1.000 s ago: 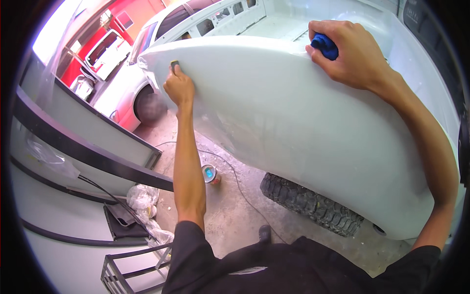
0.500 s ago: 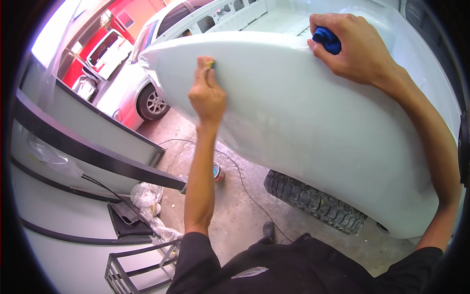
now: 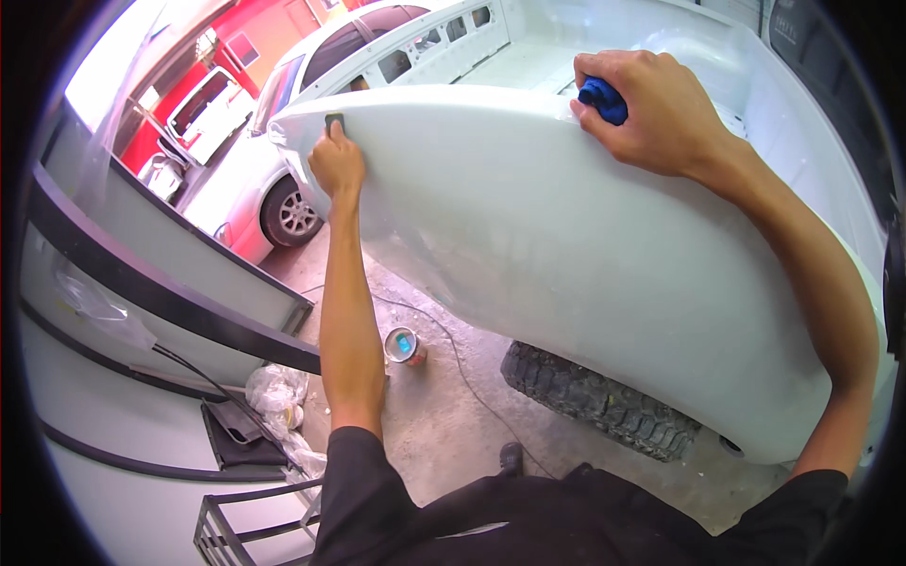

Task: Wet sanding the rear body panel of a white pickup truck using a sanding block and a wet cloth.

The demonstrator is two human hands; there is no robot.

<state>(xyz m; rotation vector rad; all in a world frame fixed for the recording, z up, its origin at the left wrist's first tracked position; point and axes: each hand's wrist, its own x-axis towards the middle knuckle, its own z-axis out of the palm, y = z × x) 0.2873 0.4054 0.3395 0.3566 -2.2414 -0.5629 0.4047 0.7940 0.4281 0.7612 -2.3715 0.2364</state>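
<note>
A pale, glossy truck bed side panel [image 3: 528, 208] fills the middle of the view. Against its far left part, just below the top edge, my left hand [image 3: 338, 162] grips a small dark pad [image 3: 334, 121]; its exact kind is hard to make out. Higher up on the right, my right hand [image 3: 651, 108] is closed round a bunched blue cloth [image 3: 603, 100] at the panel's top edge. Most of the cloth is hidden in my palm.
Below the panel is a knobbly tyre [image 3: 595, 401]. On the concrete floor stand an open can [image 3: 403, 346] and a trailing cable [image 3: 458, 354]. A grey partition with a dark beam [image 3: 170, 274], plastic sheeting [image 3: 278, 396] and a metal frame [image 3: 250, 524] lie left. A silver car [image 3: 283, 141] is beyond.
My left hand has moved left along the panel with the pad. My right hand, still round the blue cloth, appears slightly further left and lower. The view has shifted a little, showing more of the can.
</note>
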